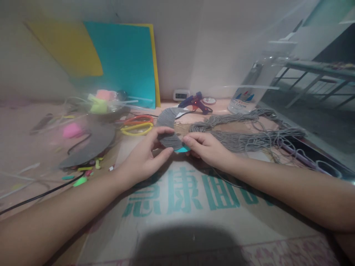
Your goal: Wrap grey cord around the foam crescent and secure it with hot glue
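Note:
A curved ring piece [166,122] wrapped in grey yarn is held up over the cardboard, with a bare turquoise part at its lower right end. My left hand [151,153] grips its left lower side, thumb in front and fingers behind. My right hand [205,147] pinches near the turquoise end, thumb and forefinger pressed together; a thin grey strand [227,181] trails below it. Right of the ring lies a long skein of grey yarn [238,140]. My right fingertips partly hide the turquoise end.
Orange and yellow scissors [137,125] lie left of the ring. Behind it stand a blue glue gun [195,103] with a red light and a small white digital display [181,95]. A clear pump bottle [246,92] stands back right. Turquoise and yellow sheets [124,62] lean against the wall.

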